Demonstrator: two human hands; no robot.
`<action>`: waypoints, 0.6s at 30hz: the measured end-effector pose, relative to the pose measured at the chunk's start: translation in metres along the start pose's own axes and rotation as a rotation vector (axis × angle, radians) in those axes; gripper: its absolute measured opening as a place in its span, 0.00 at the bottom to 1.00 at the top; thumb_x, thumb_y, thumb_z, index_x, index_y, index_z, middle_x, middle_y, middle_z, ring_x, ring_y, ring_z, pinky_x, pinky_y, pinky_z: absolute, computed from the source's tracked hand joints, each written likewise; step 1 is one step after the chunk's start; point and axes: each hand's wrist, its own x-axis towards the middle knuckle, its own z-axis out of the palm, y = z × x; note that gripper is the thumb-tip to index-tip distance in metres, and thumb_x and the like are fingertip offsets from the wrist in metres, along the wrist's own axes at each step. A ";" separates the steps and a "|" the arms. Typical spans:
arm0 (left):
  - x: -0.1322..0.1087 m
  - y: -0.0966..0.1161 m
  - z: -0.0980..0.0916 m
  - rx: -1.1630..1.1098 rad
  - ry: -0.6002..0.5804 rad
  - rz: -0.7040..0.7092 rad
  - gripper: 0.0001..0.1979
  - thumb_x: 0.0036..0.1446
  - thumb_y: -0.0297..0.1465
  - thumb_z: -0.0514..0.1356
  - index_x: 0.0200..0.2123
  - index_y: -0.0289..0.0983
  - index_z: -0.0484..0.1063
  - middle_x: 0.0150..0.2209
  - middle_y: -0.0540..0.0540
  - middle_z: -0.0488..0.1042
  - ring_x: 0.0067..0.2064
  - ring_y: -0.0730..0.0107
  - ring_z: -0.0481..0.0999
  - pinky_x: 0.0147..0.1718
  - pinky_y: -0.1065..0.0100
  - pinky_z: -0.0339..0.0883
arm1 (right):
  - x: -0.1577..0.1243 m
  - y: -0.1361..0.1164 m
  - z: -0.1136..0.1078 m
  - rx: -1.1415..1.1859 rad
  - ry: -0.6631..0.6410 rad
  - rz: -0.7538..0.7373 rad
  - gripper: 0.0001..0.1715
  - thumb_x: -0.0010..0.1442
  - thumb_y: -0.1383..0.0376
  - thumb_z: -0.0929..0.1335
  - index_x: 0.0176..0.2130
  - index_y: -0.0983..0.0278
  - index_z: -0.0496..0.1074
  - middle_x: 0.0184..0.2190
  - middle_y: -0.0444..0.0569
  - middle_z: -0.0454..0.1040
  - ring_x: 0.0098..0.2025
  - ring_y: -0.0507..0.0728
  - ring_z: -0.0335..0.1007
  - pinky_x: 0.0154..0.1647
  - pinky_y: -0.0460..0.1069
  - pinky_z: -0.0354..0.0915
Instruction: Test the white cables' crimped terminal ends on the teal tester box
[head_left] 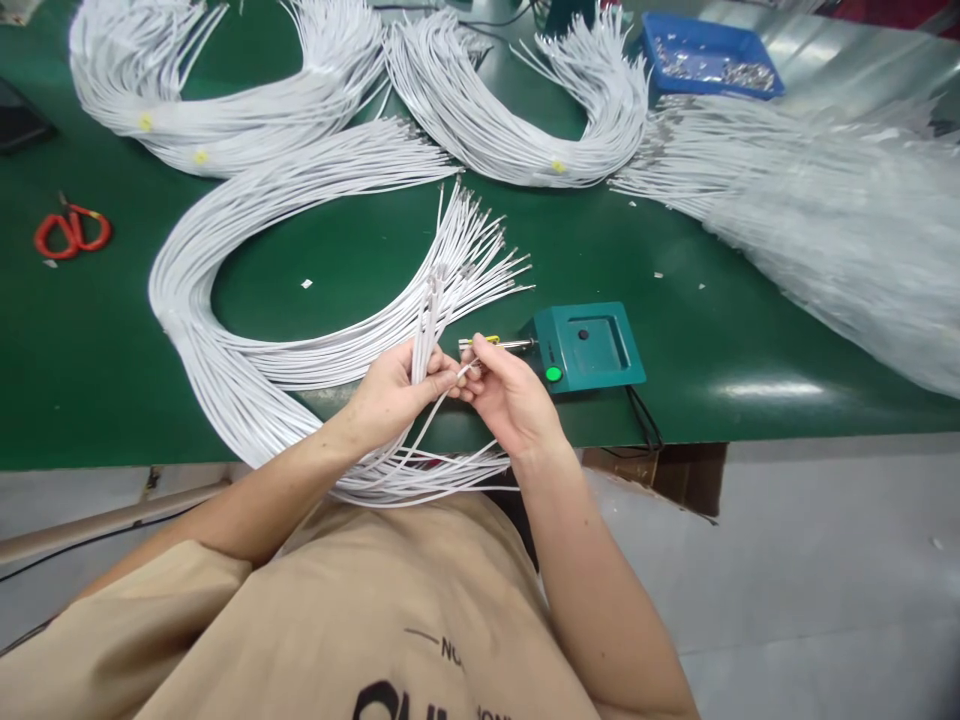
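At the 6 o'clock edge of the green bench point(322, 240), a thin white flexible cable point(433, 412) runs between the hands; it should handle as light and limp, best gripped just behind its end. The left hand point(401, 395) is closed around an upright group of slim white cables point(426, 335) — the right hand point(514, 395) appears to pinch the single cable with its fingertips, its exact end hidden. Count: one teal box-shaped device point(626, 345) at 3 o'clock, one red-handled pair of scissors point(73, 240) at 10, one blue plastic tray point(712, 88) at 1; bundled cables, uncountable.
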 end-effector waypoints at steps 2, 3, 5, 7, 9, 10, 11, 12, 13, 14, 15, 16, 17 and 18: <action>0.000 -0.001 -0.001 -0.010 0.004 -0.009 0.13 0.51 0.32 0.66 0.27 0.35 0.63 0.30 0.47 0.77 0.32 0.70 0.77 0.36 0.67 0.71 | -0.002 0.003 -0.002 0.062 -0.011 0.017 0.16 0.50 0.55 0.74 0.26 0.65 0.72 0.20 0.38 0.61 0.23 0.46 0.55 0.27 0.44 0.58; 0.000 -0.001 -0.002 -0.005 0.005 -0.011 0.13 0.51 0.33 0.66 0.28 0.35 0.63 0.30 0.47 0.77 0.32 0.70 0.77 0.36 0.67 0.71 | -0.004 0.004 -0.003 0.085 -0.007 0.023 0.16 0.49 0.55 0.74 0.27 0.65 0.73 0.21 0.38 0.61 0.23 0.46 0.55 0.27 0.44 0.59; 0.001 -0.003 -0.003 0.019 0.007 -0.003 0.13 0.50 0.33 0.66 0.28 0.35 0.64 0.32 0.47 0.76 0.32 0.70 0.77 0.37 0.67 0.71 | -0.007 0.006 -0.004 0.105 0.012 0.028 0.14 0.49 0.57 0.75 0.30 0.65 0.74 0.22 0.38 0.62 0.23 0.46 0.55 0.28 0.43 0.60; 0.002 -0.005 -0.005 0.038 0.027 0.012 0.14 0.50 0.33 0.67 0.27 0.35 0.63 0.32 0.47 0.76 0.32 0.72 0.76 0.37 0.68 0.70 | -0.009 0.006 -0.004 0.075 0.037 0.018 0.13 0.48 0.59 0.75 0.32 0.65 0.75 0.23 0.39 0.64 0.24 0.46 0.56 0.28 0.44 0.60; 0.002 -0.006 -0.006 0.042 0.051 0.026 0.14 0.49 0.33 0.67 0.27 0.35 0.63 0.31 0.49 0.74 0.31 0.73 0.75 0.36 0.69 0.69 | -0.011 0.006 -0.003 -0.004 0.078 -0.038 0.13 0.49 0.59 0.74 0.33 0.65 0.76 0.25 0.41 0.67 0.24 0.46 0.58 0.29 0.45 0.61; 0.002 -0.006 -0.006 0.041 0.059 0.036 0.14 0.49 0.32 0.67 0.28 0.35 0.63 0.31 0.49 0.74 0.31 0.74 0.74 0.35 0.70 0.69 | -0.012 0.007 -0.002 -0.066 0.101 -0.084 0.12 0.50 0.59 0.73 0.33 0.64 0.76 0.26 0.42 0.69 0.25 0.47 0.59 0.29 0.45 0.62; 0.002 -0.006 -0.006 0.038 0.062 0.047 0.13 0.49 0.32 0.67 0.29 0.35 0.64 0.30 0.50 0.73 0.31 0.74 0.74 0.34 0.71 0.68 | -0.013 0.007 -0.001 -0.144 0.127 -0.141 0.12 0.51 0.58 0.72 0.33 0.64 0.76 0.27 0.43 0.71 0.26 0.48 0.61 0.30 0.46 0.62; 0.002 -0.006 -0.007 0.034 0.054 0.055 0.12 0.50 0.32 0.67 0.33 0.35 0.66 0.30 0.51 0.72 0.31 0.75 0.73 0.33 0.72 0.68 | -0.013 0.007 -0.001 -0.236 0.155 -0.202 0.12 0.51 0.58 0.72 0.33 0.64 0.76 0.29 0.44 0.73 0.27 0.49 0.63 0.31 0.46 0.63; 0.002 -0.005 -0.007 0.029 0.035 0.055 0.13 0.51 0.32 0.66 0.37 0.35 0.68 0.30 0.51 0.71 0.31 0.75 0.73 0.33 0.72 0.68 | -0.014 0.008 0.000 -0.338 0.186 -0.266 0.12 0.52 0.58 0.72 0.33 0.64 0.76 0.30 0.45 0.74 0.29 0.50 0.65 0.33 0.47 0.64; 0.001 -0.004 -0.007 0.020 0.008 0.044 0.15 0.52 0.31 0.66 0.42 0.36 0.69 0.31 0.51 0.71 0.32 0.75 0.73 0.32 0.73 0.67 | -0.014 0.009 0.000 -0.448 0.217 -0.332 0.10 0.53 0.59 0.71 0.33 0.64 0.75 0.32 0.46 0.75 0.30 0.51 0.67 0.34 0.48 0.65; 0.001 -0.004 -0.008 0.002 -0.023 0.019 0.18 0.53 0.31 0.65 0.47 0.38 0.69 0.32 0.51 0.70 0.32 0.76 0.73 0.32 0.74 0.67 | -0.014 0.010 0.000 -0.567 0.244 -0.401 0.09 0.54 0.60 0.71 0.33 0.64 0.75 0.33 0.46 0.75 0.32 0.52 0.68 0.36 0.48 0.66; 0.001 -0.003 -0.008 -0.028 -0.052 -0.018 0.20 0.53 0.31 0.65 0.50 0.39 0.69 0.32 0.51 0.70 0.33 0.76 0.73 0.32 0.76 0.67 | -0.014 0.011 0.000 -0.696 0.266 -0.477 0.07 0.56 0.61 0.69 0.33 0.63 0.74 0.33 0.47 0.75 0.33 0.53 0.69 0.37 0.48 0.66; 0.002 -0.002 -0.008 -0.073 -0.074 -0.064 0.21 0.53 0.30 0.65 0.51 0.40 0.70 0.33 0.51 0.69 0.33 0.77 0.73 0.31 0.77 0.66 | -0.014 0.012 -0.001 -0.835 0.283 -0.563 0.07 0.59 0.62 0.67 0.32 0.63 0.73 0.32 0.47 0.74 0.34 0.53 0.69 0.38 0.49 0.66; 0.002 -0.001 -0.009 -0.129 -0.089 -0.118 0.20 0.53 0.29 0.65 0.51 0.40 0.71 0.32 0.51 0.69 0.33 0.78 0.72 0.29 0.78 0.65 | -0.014 0.013 -0.003 -0.989 0.288 -0.657 0.08 0.61 0.64 0.65 0.32 0.63 0.72 0.32 0.48 0.73 0.35 0.54 0.68 0.39 0.49 0.65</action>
